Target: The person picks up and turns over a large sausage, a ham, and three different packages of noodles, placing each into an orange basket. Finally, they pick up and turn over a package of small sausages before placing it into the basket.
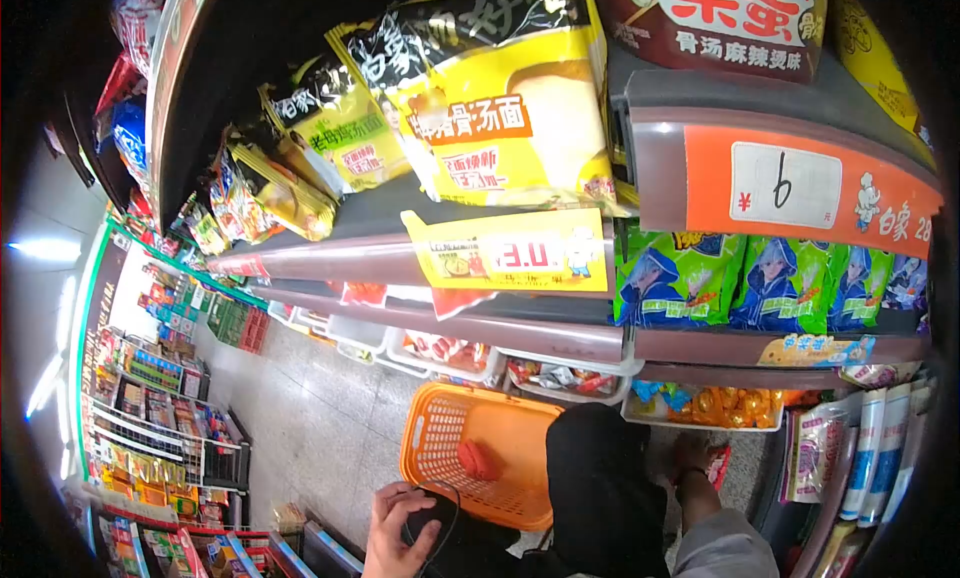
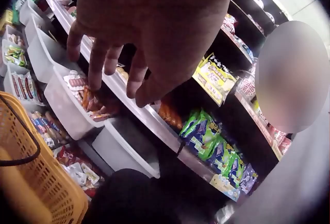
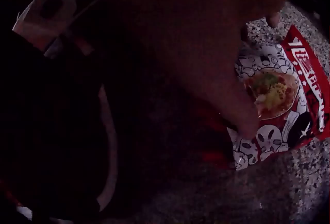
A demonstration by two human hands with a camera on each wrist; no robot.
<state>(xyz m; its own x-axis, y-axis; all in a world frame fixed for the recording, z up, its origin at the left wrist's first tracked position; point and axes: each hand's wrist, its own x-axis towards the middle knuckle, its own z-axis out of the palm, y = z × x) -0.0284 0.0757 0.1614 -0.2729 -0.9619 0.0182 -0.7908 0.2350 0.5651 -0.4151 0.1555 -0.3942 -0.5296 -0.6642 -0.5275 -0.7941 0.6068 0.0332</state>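
In the right wrist view, my right hand (image 3: 206, 54) reaches down over a red-and-white snack packet (image 3: 273, 92) on the speckled floor. Its thumb lies over the near part of the packet and the fingers are at the far edge, gripping it; the palm hides one end. The head view has this hand (image 1: 690, 453) low beside my dark-clothed knee. My left hand (image 1: 398, 530) hovers near the orange basket (image 1: 425, 418), fingers loosely bent and holding nothing. Inside the basket sits a red item (image 1: 480, 460). A thin black loop (image 1: 456, 523) hangs beside the left hand.
Shelves of noodle packets (image 1: 500, 118) rise ahead, with price tags along their edges. Green snack bags (image 1: 680, 278) fill a lower shelf. White bins (image 1: 440, 353) of small packets stand at floor level. An aisle of tiled floor (image 1: 310, 408) runs off to the left.
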